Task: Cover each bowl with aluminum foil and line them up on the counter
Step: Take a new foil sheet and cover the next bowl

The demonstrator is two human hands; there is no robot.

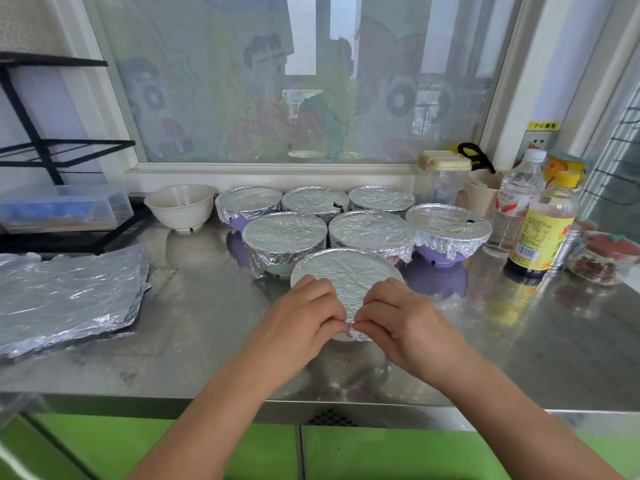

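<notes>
Both hands, left hand (pixel 304 311) and right hand (pixel 401 317), pinch the crinkled silver foil (pixel 349 277) under the rim of the white bowl (pixel 341 337) near the steel counter's (pixel 207 323) front edge, apparently to seal it, six foil-covered bowls (pixel 370 228) lined behind.

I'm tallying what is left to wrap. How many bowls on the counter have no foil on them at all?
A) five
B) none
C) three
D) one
D: only the white bowl at the back left stands bare. Every other bowl wears foil, including the front bowl, where the left hand and right hand pinch the foil edge at the near rim.
</notes>
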